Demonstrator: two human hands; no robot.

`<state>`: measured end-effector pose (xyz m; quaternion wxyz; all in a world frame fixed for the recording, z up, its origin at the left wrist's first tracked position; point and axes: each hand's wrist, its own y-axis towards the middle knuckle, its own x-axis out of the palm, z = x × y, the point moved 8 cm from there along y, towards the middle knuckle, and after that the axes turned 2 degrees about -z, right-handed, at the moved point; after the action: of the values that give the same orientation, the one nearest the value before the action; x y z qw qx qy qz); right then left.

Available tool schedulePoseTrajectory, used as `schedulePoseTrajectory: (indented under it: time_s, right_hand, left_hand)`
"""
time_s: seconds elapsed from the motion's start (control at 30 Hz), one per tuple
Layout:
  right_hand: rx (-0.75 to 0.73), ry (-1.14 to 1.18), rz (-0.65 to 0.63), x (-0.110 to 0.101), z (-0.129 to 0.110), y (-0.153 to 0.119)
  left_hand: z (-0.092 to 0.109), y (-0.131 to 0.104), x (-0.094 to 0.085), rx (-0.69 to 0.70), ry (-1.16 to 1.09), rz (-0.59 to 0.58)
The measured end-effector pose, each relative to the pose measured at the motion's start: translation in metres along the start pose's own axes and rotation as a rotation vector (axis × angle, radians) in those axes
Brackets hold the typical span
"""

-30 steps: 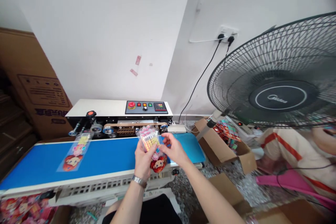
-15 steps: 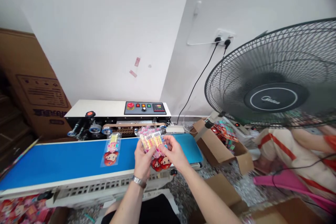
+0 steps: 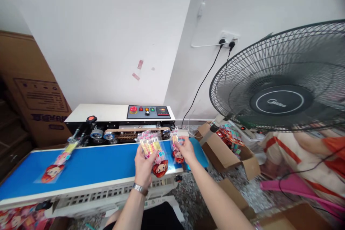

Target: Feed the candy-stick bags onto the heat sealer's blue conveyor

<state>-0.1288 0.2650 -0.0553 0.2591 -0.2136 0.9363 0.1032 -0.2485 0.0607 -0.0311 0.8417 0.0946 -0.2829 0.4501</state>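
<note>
Several clear packets (image 3: 159, 165) with yellow sticks and a red-haired cartoon head are fanned in my left hand (image 3: 144, 167), over the front of the blue belt (image 3: 99, 165). To their right, my right hand (image 3: 185, 149) pinches a single packet (image 3: 177, 154) near the right end of the belt, its top close to the sealing machine (image 3: 107, 113). Another packet (image 3: 56, 165) lies tilted on the belt at the left, its top by the machine's rollers.
A large fan (image 3: 280, 100) stands at the right, above an open carton (image 3: 215, 147) of colourful packets. Beyond it sits another person (image 3: 302, 158). More packets (image 3: 24, 217) lie below the belt at the lower left.
The packet on the belt has travelled left and turned. My hands have parted; my right hand has drawn one packet to the right, while the others stay in my left hand.
</note>
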Motion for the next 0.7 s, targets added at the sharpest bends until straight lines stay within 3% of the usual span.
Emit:
schedulePoseTrajectory:
  time_s: [0.13,0.23,0.3,0.4,0.6,0.7]
  right_hand:
    - [-0.025,-0.115,-0.071,0.016,-0.018,-0.002]
    - [-0.139,0.048,-0.151,0.022,-0.048,-0.02]
    - [-0.194,0.177,-0.275,0.028,-0.064,-0.037]
    - [-0.21,0.214,-0.425,0.037,-0.075,-0.06]
    - [-0.171,0.339,-0.374,0.029,-0.073,-0.069]
    - [-0.179,0.331,-0.374,0.023,-0.074,-0.072]
  left_hand:
    - [-0.002,0.0,0.0,0.005,0.035,-0.004]
    - [-0.003,0.001,0.0,0.009,0.072,-0.012]
    - [-0.003,0.001,0.001,0.018,0.092,-0.02]
    - [-0.001,0.0,0.002,0.03,0.098,-0.024]
    - [0.004,-0.007,0.019,0.019,0.028,-0.162]
    - [0.004,-0.007,0.02,0.022,0.053,-0.177]
